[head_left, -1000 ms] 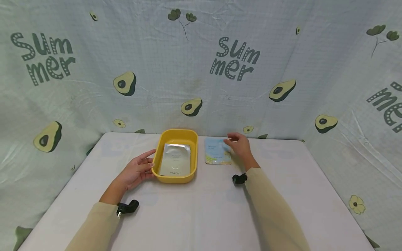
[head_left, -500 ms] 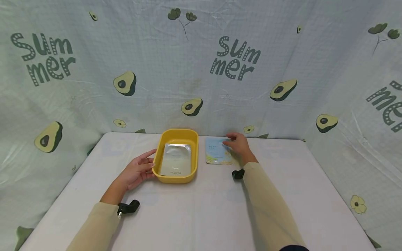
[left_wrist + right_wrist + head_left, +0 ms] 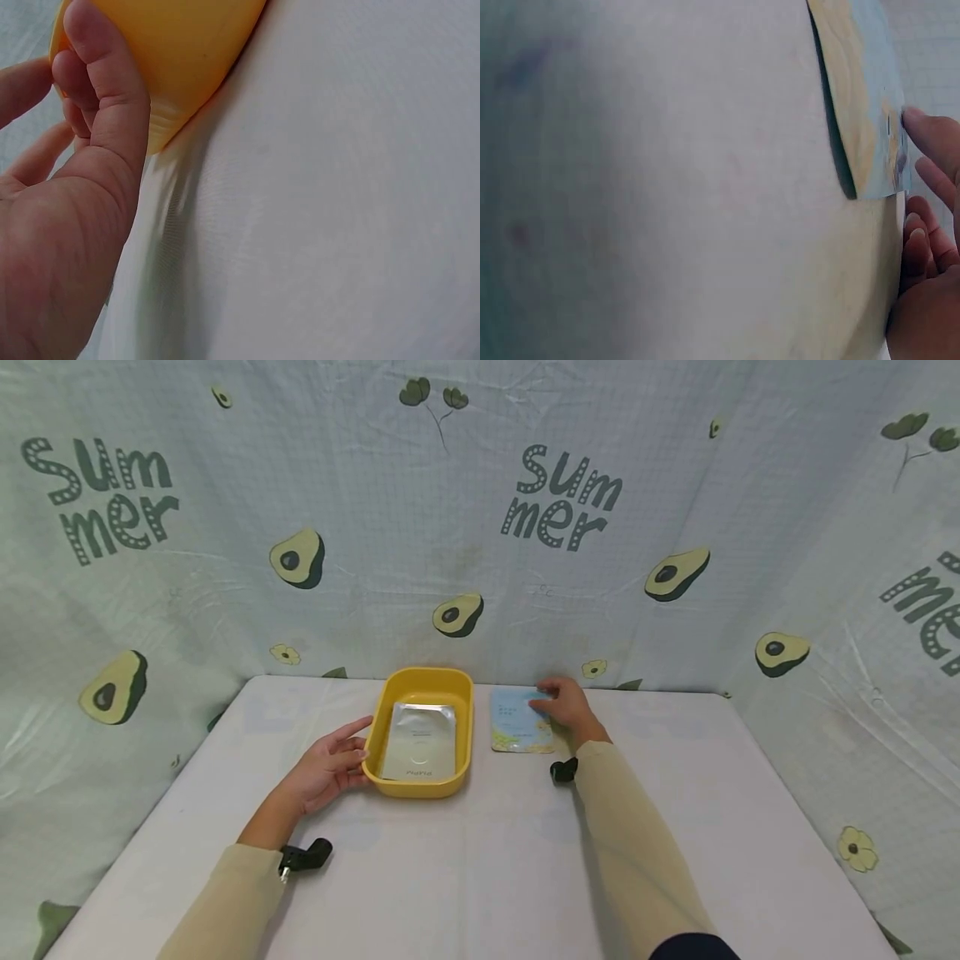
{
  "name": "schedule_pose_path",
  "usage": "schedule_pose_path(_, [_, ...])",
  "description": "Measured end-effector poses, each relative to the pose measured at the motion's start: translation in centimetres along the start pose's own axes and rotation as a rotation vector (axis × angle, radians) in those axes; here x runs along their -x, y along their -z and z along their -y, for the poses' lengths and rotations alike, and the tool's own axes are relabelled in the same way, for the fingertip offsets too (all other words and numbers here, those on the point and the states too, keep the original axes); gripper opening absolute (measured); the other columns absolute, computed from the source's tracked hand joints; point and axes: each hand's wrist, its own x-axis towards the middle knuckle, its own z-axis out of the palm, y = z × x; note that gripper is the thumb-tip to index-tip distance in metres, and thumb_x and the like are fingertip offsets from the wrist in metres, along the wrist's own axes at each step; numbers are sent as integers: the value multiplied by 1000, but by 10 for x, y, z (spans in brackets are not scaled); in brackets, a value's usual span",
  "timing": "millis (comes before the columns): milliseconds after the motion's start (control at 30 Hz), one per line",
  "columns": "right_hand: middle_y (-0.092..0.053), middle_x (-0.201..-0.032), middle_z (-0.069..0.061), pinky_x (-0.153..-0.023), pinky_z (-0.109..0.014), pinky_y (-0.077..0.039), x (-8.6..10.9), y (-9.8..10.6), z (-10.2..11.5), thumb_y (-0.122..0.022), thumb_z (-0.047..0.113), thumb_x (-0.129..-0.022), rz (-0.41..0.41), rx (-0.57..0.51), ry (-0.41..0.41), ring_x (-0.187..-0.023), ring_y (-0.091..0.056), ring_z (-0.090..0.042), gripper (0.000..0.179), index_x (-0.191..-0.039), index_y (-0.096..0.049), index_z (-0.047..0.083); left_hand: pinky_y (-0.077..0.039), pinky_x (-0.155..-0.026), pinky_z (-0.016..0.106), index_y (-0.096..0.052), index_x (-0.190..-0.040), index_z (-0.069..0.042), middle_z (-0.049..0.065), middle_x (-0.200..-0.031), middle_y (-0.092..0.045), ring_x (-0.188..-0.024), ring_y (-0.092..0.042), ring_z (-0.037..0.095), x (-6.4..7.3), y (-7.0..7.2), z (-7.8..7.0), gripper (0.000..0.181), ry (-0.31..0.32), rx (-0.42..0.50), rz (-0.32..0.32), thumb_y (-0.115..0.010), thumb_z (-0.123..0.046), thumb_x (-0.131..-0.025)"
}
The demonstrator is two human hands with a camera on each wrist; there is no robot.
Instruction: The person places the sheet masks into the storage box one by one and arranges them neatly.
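Observation:
A yellow tub (image 3: pixel 418 790) stands at the table's far side, holding a silver sachet (image 3: pixel 420 743) that lies flat. My left hand (image 3: pixel 330 770) rests against the tub's left side, thumb and fingers at the rim; in the left wrist view the thumb (image 3: pixel 112 82) lies along its yellow wall (image 3: pixel 187 52). To the tub's right, a light-blue sachet (image 3: pixel 516 722) with a yellow-green lower edge lies on the table. My right hand (image 3: pixel 572 706) reaches over its right edge, thumb touching it. The right wrist view shows fingertips (image 3: pixel 919 120) at the sachet's edge, with no plain pinch.
The table is covered with a white cloth (image 3: pixel 465 877). Behind it and at both sides hangs a pale curtain (image 3: pixel 360 610) printed with avocados and lettering. A narrow strip of tabletop separates the tub from the blue sachet.
My right hand has shifted slightly left and farther over the blue sachet's edge. The left hand, tub and both sachets have stayed in place.

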Motion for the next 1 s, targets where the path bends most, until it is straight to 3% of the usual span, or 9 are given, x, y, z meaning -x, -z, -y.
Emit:
schedule_pose_path(367, [-60,-141,-19,-115,-48,-42,-4,1,3,-76,25,-93,75,81,-30,-135,-52,-36,49,-135,-63,1,-61,-81,27,-20,-165,-16,2,-120,-59,-91,-67,15,1,2,0,72,7,-12,-11,-56,-6,-103])
schedule_pose_path(700, [-57,-142,-19,-116,-48,-42,-2,5,7,-76,27,-93,108,99,-54,-135,-50,-36,50,-134,-63,2,-62,-82,28,-20,-165,-16,3,-122,-58,-92,-67,15,0,3,2,74,6,-5,-2,-58,-8,-103])
schedule_pose_path(1000, [-59,-133,-17,-109,-45,-44,0,5,6,-77,29,-91,106,97,-102,-118,-53,-31,48,-129,-63,3,-62,-81,27,-19,-165,-15,3,-119,-58,-90,-67,14,0,3,3,74,3,10,7,-58,-6,-103])
